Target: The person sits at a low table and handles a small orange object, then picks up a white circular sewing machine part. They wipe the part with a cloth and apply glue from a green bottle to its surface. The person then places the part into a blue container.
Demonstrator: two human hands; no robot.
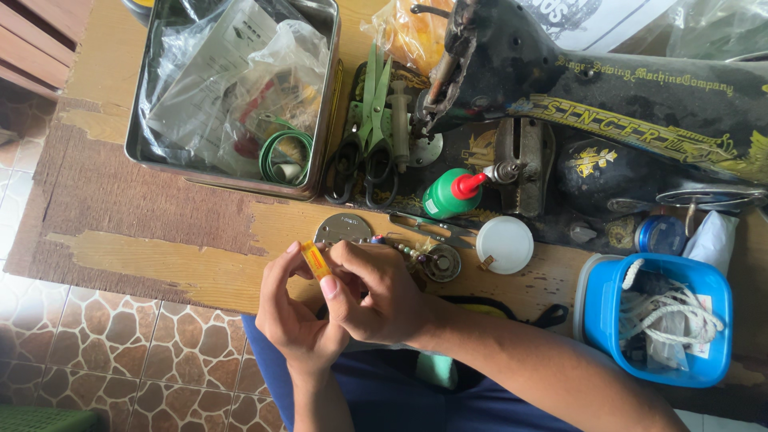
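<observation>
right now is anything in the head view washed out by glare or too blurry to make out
Head view: even daylight, mostly sharp. Glare whitens the plastic bags in the metal tin and the round white lid. The left hand and right hand holding the small yellow packet are crisp, with soft shadows; the table edges bow slightly.

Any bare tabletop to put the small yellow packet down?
Bare worn wooden tabletop lies left of the hands, bordered above by the rectangular metal tin. Crowded right: round metal plate, white round lid, blue plastic tub.
</observation>
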